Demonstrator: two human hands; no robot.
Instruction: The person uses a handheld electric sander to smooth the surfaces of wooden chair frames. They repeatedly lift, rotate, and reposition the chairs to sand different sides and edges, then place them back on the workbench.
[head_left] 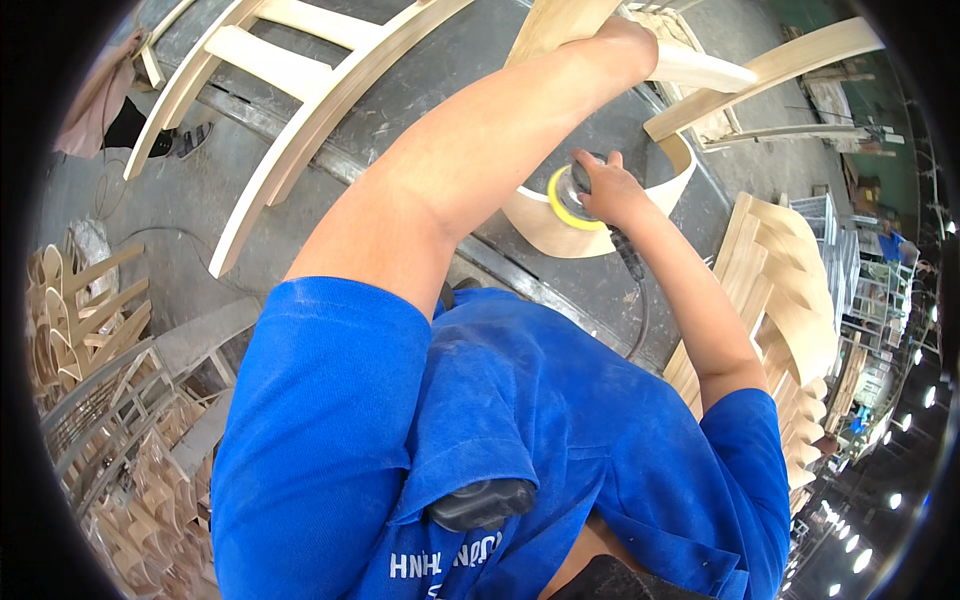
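My left hand is stretched forward and grips a pale wooden chair frame at the top of the view. My right hand is closed on a round sander with a yellow pad. The pad presses against a curved, light plywood chair back that belongs to the same frame. A dark cord runs from the sander down along my right forearm. My blue shirt fills the lower half of the view.
A second unfinished wooden chair frame lies on the grey concrete floor at upper left. Stacked curved wooden parts stand to the right. Wire racks with small wooden pieces sit at the left. Another person's feet show at far upper left.
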